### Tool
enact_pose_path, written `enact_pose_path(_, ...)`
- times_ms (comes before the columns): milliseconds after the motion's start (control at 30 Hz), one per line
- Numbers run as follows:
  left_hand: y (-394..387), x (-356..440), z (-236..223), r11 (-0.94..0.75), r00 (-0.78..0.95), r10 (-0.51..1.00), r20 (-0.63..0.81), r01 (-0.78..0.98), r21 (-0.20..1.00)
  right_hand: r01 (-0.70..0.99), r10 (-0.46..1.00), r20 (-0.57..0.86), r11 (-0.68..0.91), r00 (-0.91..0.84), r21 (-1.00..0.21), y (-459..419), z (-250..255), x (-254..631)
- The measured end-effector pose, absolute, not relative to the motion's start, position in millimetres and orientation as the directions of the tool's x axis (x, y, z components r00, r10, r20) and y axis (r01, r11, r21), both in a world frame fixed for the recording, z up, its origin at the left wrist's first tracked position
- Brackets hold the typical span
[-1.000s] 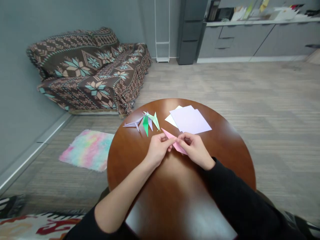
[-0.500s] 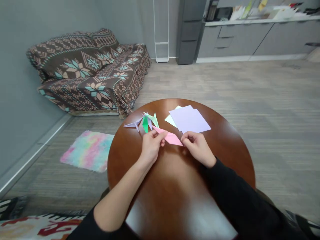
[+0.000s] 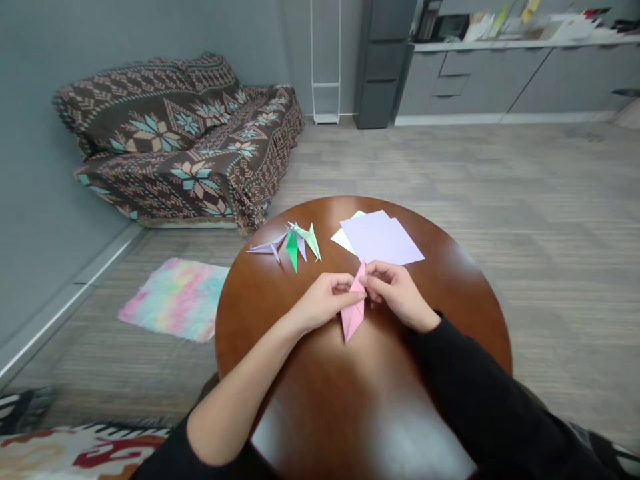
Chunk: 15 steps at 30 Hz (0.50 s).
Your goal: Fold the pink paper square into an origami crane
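Observation:
A pink folded origami paper [image 3: 353,318], long and diamond-shaped, is held upright over the near middle of the round table. My left hand [image 3: 327,300] pinches it at the middle, thumb across its front. With fingers closed, my right hand [image 3: 393,287] grips its upper right edge close to the top point. Beyond my left hand lie several folded paper cranes: a green one [image 3: 293,249], a pale green one [image 3: 311,239] and a lilac one [image 3: 270,247]. Past my right hand rest lilac paper sheets [image 3: 383,237] over a pale green sheet [image 3: 345,241].
The round brown wooden table [image 3: 310,407] stands in front of me. Behind it on the left is a sofa [image 3: 190,147] under a patterned cover, with a fluffy pastel rug [image 3: 175,300] on the floor. Grey kitchen cabinets [image 3: 480,80] line the back right.
The pink paper has turned from lying slanted sideways to pointing up and down. My left hand has moved right, closer to my right hand. The cranes and sheets stay in place.

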<state>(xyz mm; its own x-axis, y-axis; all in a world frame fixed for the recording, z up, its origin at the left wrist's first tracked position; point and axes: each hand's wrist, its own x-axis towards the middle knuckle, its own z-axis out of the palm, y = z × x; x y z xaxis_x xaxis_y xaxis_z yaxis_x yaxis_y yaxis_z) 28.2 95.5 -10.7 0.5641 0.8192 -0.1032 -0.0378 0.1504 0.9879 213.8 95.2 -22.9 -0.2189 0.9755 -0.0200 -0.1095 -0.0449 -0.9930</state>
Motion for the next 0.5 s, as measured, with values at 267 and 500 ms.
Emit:
enact_pose_path(267,101,23,-3,0.401,0.328,0.908,-0.263,-0.491,0.774,-0.446,0.993,-0.120,-0.107,0.001,-0.888,103,-19,222)
enact_pose_path(500,100,38,-16,0.161,0.143,0.983,-0.112,-0.402,0.901,-0.449,0.981,-0.187,-0.186,-0.041,-0.874,97,-17,213)
